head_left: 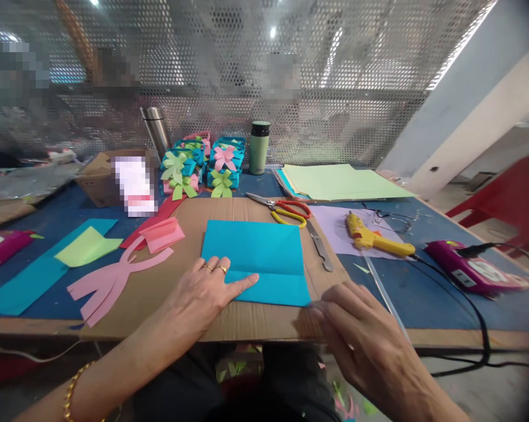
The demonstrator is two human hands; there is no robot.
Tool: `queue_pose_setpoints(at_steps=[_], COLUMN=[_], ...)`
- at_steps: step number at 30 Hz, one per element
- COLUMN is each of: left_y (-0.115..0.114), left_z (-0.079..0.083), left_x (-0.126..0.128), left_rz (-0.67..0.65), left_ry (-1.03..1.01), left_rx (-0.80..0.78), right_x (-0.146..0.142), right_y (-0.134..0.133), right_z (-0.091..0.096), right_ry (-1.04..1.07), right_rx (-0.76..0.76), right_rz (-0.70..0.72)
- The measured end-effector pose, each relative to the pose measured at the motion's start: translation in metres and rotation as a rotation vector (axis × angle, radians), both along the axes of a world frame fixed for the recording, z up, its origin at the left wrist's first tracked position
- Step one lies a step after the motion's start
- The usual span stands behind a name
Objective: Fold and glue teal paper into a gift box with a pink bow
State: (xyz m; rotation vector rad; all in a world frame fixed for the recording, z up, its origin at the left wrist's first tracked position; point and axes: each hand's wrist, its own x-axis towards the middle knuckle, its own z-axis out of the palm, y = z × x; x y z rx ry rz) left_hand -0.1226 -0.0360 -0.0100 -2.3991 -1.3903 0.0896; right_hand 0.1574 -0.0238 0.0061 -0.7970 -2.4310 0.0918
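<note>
A blue sheet of paper (pixel 258 252) lies folded on a cardboard mat (pixel 229 322) in front of me. My left hand (pixel 205 290) rests flat on the mat, fingers stretched out, with the fingertips pressing the paper's near left edge along the fold. My right hand (pixel 356 334) sits at the paper's near right corner, fingers curled and pinching that corner against the cardboard. Two rings show on the left hand and a gold bracelet (pixel 73 387) on its wrist.
Scissors (pixel 282 208) and a yellow glue gun (pixel 374 237) lie right of the paper, cables (pixel 475 310) trailing off. Pink cut-outs (pixel 115 278), a green sheet (pixel 86 246), finished blue boxes with paper flowers (pixel 203 164), two flasks, a cardboard box (pixel 99 176) and stacked green paper (pixel 339 181) surround it.
</note>
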Motion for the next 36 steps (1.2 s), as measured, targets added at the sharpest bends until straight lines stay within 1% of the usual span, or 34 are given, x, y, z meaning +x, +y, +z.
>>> queue_pose_setpoints(at_steps=[2, 4, 6, 9, 11, 13, 15, 17, 18, 19, 21, 23, 26, 33, 36], left_y=[0.0, -0.001, -0.001, -0.001, -0.001, -0.003, -0.007, -0.01, -0.012, -0.012, -0.012, -0.01, -0.008, -0.009, -0.009], left_z=[-0.002, -0.004, -0.005, -0.005, -0.003, 0.001, 0.004, 0.004, 0.003, 0.002, 0.0, 0.001, 0.002, -0.006, -0.004], left_x=[0.0, -0.001, -0.001, -0.002, -0.001, 0.003, 0.011, 0.024, 0.031, 0.037, 0.049, 0.058, 0.064, 0.067, 0.069], left_rz=[-0.005, -0.006, -0.001, 0.014, 0.046, 0.124, 0.215, 0.263, 0.263, 0.242, 0.223, 0.271, 0.35, 0.408, 0.442], left_ry=[0.011, 0.009, 0.001, 0.002, 0.007, 0.001, -0.018, -0.082, -0.148, -0.239, -0.405, -0.494, -0.537, -0.655, -0.699], left_rx=[0.032, 0.036, 0.014, 0.001, -0.001, -0.01, 0.005, 0.03, 0.03, -0.005, -0.114, -0.181, -0.199, -0.168, -0.166], right_x=[-0.013, -0.028, -0.041, -0.05, -0.051, -0.05, -0.05, -0.05, -0.05, -0.05, -0.049, -0.048, -0.045, -0.043, -0.044], right_y=[0.005, 0.012, 0.02, 0.03, 0.033, 0.033, 0.033, 0.032, 0.032, 0.033, 0.035, 0.036, 0.037, 0.038, 0.039], right_z=[0.003, -0.002, -0.013, -0.028, -0.033, -0.034, -0.033, -0.033, -0.034, -0.035, -0.038, -0.042, -0.046, -0.046, -0.045], right_ry=[0.103, 0.128, 0.02, -0.176, -0.224, -0.227, -0.208, -0.169, -0.148, -0.129, -0.102, -0.081, -0.059, -0.019, -0.008], right_rx=[-0.03, -0.1, -0.14, -0.122, -0.122, -0.12, -0.09, -0.028, 0.009, 0.043, 0.087, 0.094, 0.092, 0.12, 0.145], right_rz=[0.02, 0.035, -0.033, -0.139, -0.148, -0.138, -0.128, -0.114, -0.104, -0.093, -0.065, -0.031, -0.001, 0.012, 0.013])
